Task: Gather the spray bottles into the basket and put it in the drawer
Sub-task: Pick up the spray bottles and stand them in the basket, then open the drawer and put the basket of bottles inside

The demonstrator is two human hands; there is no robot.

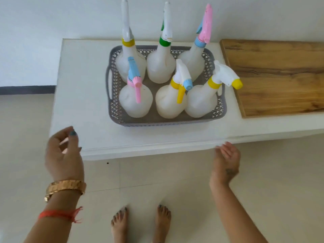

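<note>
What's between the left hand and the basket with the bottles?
Nothing: in the head view, only bare white countertop lies between the left hand and the grey basket.

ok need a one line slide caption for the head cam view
Six spray bottles stand in the grey basket on a white counter; both hands, left and right, empty.

Single head-worn wide-angle view, looking steeply down and forward from standing height. White counter [84, 102] sits mid-frame, fairly near; wall behind, floor tiles [175, 172] and bare feet [140, 223] below. Edges bend, probably lens distortion.
</note>
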